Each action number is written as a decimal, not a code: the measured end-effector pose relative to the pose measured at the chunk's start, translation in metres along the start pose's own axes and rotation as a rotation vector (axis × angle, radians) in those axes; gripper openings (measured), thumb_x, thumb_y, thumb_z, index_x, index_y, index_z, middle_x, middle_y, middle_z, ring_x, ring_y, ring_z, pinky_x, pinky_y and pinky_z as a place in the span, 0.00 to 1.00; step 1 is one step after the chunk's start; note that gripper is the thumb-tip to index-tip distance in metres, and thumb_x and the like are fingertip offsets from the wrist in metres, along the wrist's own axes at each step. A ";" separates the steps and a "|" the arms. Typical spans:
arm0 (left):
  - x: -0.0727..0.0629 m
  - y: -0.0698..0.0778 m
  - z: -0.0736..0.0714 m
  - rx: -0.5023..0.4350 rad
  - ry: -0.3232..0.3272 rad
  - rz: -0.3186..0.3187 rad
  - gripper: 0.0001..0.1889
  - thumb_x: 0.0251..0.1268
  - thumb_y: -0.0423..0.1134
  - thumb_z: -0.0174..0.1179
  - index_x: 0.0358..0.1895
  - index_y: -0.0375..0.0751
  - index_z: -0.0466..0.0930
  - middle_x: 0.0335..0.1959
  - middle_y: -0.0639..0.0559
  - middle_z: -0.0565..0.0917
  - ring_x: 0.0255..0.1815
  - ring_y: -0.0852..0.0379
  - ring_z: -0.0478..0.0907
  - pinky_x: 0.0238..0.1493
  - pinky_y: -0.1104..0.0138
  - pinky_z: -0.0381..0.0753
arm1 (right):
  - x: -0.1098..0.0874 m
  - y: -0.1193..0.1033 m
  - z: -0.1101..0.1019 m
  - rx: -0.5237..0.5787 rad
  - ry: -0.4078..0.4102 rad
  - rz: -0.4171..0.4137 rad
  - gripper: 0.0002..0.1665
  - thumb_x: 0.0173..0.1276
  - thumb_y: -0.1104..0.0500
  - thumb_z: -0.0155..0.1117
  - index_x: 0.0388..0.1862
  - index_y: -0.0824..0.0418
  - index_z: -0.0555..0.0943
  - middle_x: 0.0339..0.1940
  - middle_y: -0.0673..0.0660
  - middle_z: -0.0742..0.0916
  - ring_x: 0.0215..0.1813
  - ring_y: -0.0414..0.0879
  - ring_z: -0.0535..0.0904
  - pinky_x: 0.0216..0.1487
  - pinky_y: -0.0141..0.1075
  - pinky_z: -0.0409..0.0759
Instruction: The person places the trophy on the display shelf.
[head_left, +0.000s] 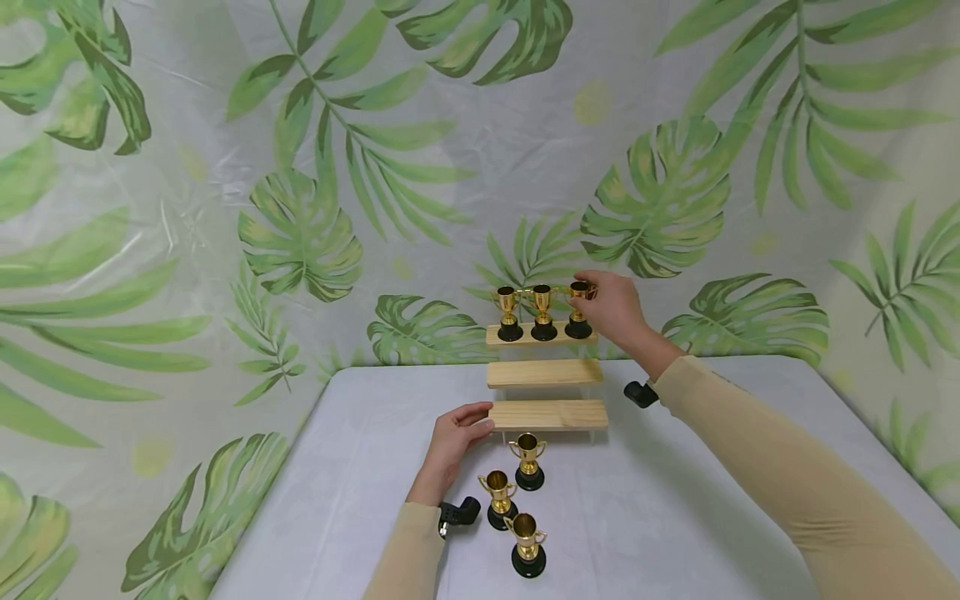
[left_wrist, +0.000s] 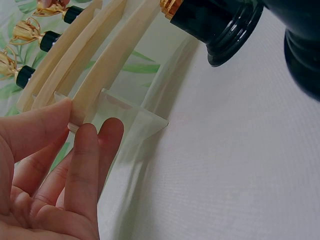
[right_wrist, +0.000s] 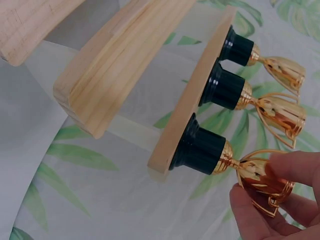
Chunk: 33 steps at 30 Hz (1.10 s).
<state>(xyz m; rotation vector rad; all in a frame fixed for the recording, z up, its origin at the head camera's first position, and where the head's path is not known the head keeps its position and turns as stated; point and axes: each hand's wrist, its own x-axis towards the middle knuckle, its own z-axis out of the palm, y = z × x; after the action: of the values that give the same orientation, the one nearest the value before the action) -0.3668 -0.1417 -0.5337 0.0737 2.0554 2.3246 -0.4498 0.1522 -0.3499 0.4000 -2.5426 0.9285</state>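
Note:
My right hand pinches the bowl of a small gold trophy cup by its handles. The trophy's black base stands at the right end of the top board of a three-step wooden display stand. Two more trophies, a middle one and a left one, stand upright beside it. My left hand grips the left end of the lowest board between thumb and fingers, as the left wrist view shows. The middle board carries nothing.
In front of the stand, three trophies stand upright on the white-covered table: a far one, a left one and a near one, all close to my left wrist. A leaf-patterned curtain hangs behind the table.

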 end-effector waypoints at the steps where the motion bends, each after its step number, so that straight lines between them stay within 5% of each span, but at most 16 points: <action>1: 0.000 0.000 0.000 -0.001 0.002 -0.001 0.21 0.64 0.30 0.68 0.61 0.31 0.80 0.57 0.37 0.83 0.50 0.54 0.84 0.53 0.62 0.84 | 0.000 0.001 0.000 -0.005 0.000 -0.007 0.30 0.68 0.60 0.71 0.68 0.63 0.77 0.52 0.64 0.86 0.33 0.51 0.84 0.30 0.45 0.82; 6: 0.001 -0.001 0.001 -0.007 0.005 -0.005 0.21 0.64 0.30 0.68 0.60 0.31 0.81 0.57 0.37 0.83 0.50 0.53 0.84 0.53 0.61 0.84 | -0.003 0.006 -0.001 0.003 -0.015 -0.014 0.36 0.65 0.63 0.70 0.72 0.62 0.72 0.58 0.66 0.83 0.26 0.52 0.82 0.22 0.42 0.76; 16: 0.000 0.001 0.001 0.008 0.001 0.003 0.20 0.63 0.30 0.69 0.59 0.32 0.81 0.56 0.38 0.83 0.51 0.52 0.84 0.54 0.60 0.84 | -0.006 0.005 -0.012 0.039 0.035 0.023 0.41 0.66 0.58 0.71 0.77 0.56 0.67 0.62 0.66 0.78 0.56 0.62 0.78 0.43 0.55 0.82; 33: -0.001 0.002 0.001 -0.005 0.002 -0.010 0.22 0.63 0.30 0.69 0.61 0.32 0.80 0.58 0.37 0.82 0.52 0.51 0.83 0.56 0.58 0.83 | -0.042 -0.011 -0.028 0.062 0.122 -0.039 0.37 0.65 0.58 0.72 0.73 0.56 0.73 0.61 0.67 0.78 0.56 0.63 0.76 0.47 0.58 0.78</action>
<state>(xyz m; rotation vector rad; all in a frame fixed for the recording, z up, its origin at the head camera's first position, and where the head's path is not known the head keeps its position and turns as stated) -0.3653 -0.1409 -0.5316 0.0605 2.0467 2.3247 -0.4011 0.1677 -0.3439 0.3976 -2.3922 0.9879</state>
